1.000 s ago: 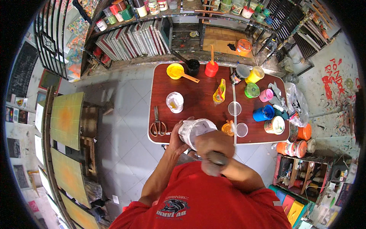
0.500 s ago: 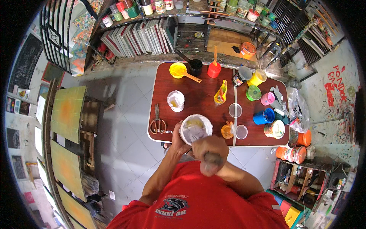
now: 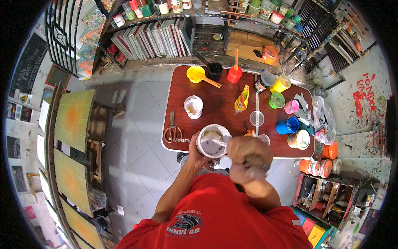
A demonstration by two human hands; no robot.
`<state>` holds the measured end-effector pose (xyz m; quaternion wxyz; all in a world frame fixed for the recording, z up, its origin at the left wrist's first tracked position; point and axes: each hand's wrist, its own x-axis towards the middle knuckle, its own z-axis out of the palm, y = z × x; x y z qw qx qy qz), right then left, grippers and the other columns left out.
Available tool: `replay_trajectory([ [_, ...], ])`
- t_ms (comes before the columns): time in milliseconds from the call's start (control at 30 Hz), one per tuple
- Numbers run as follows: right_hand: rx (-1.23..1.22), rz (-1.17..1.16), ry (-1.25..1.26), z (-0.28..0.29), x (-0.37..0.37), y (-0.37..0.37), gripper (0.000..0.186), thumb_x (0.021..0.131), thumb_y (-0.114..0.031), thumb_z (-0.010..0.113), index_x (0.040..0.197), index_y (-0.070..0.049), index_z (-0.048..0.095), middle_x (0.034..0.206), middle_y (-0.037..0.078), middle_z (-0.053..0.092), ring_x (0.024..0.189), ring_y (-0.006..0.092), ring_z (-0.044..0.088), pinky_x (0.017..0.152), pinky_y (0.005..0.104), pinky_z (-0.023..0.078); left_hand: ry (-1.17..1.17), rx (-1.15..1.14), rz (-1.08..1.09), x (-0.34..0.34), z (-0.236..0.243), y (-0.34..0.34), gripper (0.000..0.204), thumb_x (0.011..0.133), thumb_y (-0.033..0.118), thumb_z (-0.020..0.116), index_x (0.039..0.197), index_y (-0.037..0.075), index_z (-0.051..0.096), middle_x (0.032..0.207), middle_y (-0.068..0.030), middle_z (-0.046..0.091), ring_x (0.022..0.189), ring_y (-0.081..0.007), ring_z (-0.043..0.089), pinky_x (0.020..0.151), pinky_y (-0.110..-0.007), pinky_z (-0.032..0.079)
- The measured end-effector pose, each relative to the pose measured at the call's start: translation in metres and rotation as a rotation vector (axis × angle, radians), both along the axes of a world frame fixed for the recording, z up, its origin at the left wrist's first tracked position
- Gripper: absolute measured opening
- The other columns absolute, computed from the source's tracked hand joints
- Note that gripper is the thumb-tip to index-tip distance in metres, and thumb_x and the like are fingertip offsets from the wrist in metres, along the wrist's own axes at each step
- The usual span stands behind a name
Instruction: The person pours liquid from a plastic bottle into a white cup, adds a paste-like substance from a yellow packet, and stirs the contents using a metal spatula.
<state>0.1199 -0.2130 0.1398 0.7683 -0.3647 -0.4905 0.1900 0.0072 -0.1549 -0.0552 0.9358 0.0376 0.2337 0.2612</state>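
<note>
The left hand [image 3: 196, 151] is holding a white plastic tub [image 3: 203, 131] at the near edge of the table [image 3: 219, 103]; its grip is curving around the tub's left side and underside, fingers partly hidden. The tub is tilting its open mouth toward the person, showing a greyish-white substance with a yellowish patch inside. The right hand [image 3: 251, 154] is blurring, but its grip appears to be closing tightly around a stirring tool, whose pale-coated shaft [image 3: 222, 143] is reaching over the tub's right rim into the contents.

On the table, scissors with copper-coloured handles [image 3: 172, 132] are lying left of the held tub. A second white tub [image 3: 193, 115] is standing beyond them, its inside smeared with white. Farther back, an orange spatula [image 3: 209, 80] is resting across a yellow bowl [image 3: 190, 75], a black pot [image 3: 215, 76] is standing beside it, and a red pot [image 3: 234, 77] is holding an upright orange stick [image 3: 236, 58]. A yellow-and-red pouch [image 3: 241, 99] is standing near the middle, and a clear round lid [image 3: 257, 118] is lying nearer. Toward the right, a blue tub [image 3: 282, 127] is standing beside a white lidded tub [image 3: 299, 140].
</note>
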Motion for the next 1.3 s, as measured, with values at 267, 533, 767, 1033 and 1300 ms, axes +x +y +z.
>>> replay_trajectory([
  [267, -0.053, 0.164, 0.206, -0.020, -0.020, -0.014, 0.065, 0.091, -0.063, 0.059, 0.065, -0.004, 0.052, 0.056, 0.005, 0.052, 0.048, 0.0166, 0.051, 0.047, 0.0319, 0.038, -0.122, 0.086, -0.088, -0.043, -0.015, 0.032, 0.054, 0.096, 0.047, 0.042, 0.127, 0.005, 0.059, 0.124, -0.0164, 0.065, 0.114, -0.0325, 0.063, 0.100, -0.052, 0.050],
  [533, 0.053, 0.257, -0.010, 0.004, -0.077, 0.001, 0.046, 0.092, -0.045, 0.063, 0.071, -0.005, 0.054, 0.059, 0.007, 0.053, 0.051, 0.0221, 0.052, 0.047, 0.0350, 0.041, -0.125, -0.080, -0.234, -0.054, 0.016, 0.044, 0.053, 0.094, 0.045, 0.047, 0.127, 0.006, 0.060, 0.123, -0.0145, 0.065, 0.114, -0.0323, 0.062, 0.101, -0.050, 0.050],
  [767, 0.020, -0.106, -0.023, 0.013, -0.055, 0.003, 0.058, 0.089, -0.062, 0.063, 0.075, -0.007, 0.048, 0.053, 0.002, 0.044, 0.043, 0.0160, 0.041, 0.041, 0.0311, 0.030, -0.008, 0.059, -0.295, -0.081, 0.007, 0.049, 0.054, 0.095, 0.046, 0.045, 0.129, 0.006, 0.059, 0.126, -0.0138, 0.065, 0.115, -0.0315, 0.063, 0.102, -0.051, 0.049],
  [1033, 0.008, 0.034, 0.005, 0.002, -0.106, -0.030, 0.055, 0.093, -0.052, 0.062, 0.067, -0.006, 0.049, 0.052, 0.006, 0.050, 0.041, 0.0184, 0.044, 0.039, 0.0323, 0.034, 0.026, 0.041, -0.348, -0.098, 0.001, 0.048, 0.068, 0.087, 0.056, 0.043, 0.134, 0.008, 0.056, 0.131, -0.0153, 0.062, 0.120, -0.0371, 0.058, 0.103, -0.056, 0.044],
  [1300, 0.054, -0.012, 0.002, -0.012, -0.124, -0.014, 0.050, 0.090, -0.051, 0.064, 0.074, -0.006, 0.052, 0.056, 0.006, 0.051, 0.045, 0.0189, 0.045, 0.046, 0.0344, 0.038, 0.070, -0.021, -0.392, -0.096, 0.000, 0.029, 0.060, 0.091, 0.052, 0.045, 0.134, 0.011, 0.056, 0.135, -0.0115, 0.059, 0.126, -0.0322, 0.054, 0.109, -0.050, 0.041],
])
